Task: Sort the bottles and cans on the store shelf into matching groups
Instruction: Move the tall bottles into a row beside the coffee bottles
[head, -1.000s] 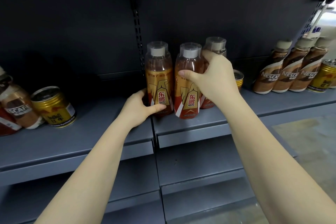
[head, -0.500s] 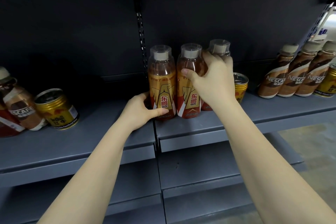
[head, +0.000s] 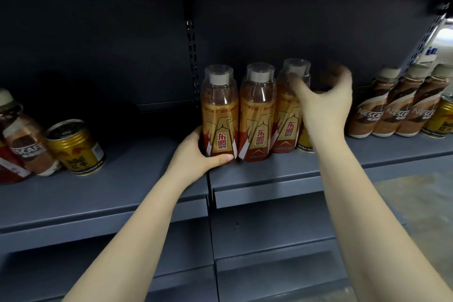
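Note:
Three orange energy-drink bottles with clear caps stand side by side at the middle of the grey shelf: a left bottle, a middle bottle and a right bottle. My left hand grips the base of the left bottle, thumb across its front. My right hand hovers blurred just right of the right bottle, fingers spread and holding nothing. A gold can shows partly behind that wrist. Three brown Nescafe bottles stand in a row at the right.
At the far left a Nescafe bottle leans against a tilted gold can, with a red item at the frame edge. Another gold can stands at the far right. A slotted upright post divides the dark back panel.
My right hand has let go of the middle and right bottles and swung to the right. My left hand stays on the left bottle's base.

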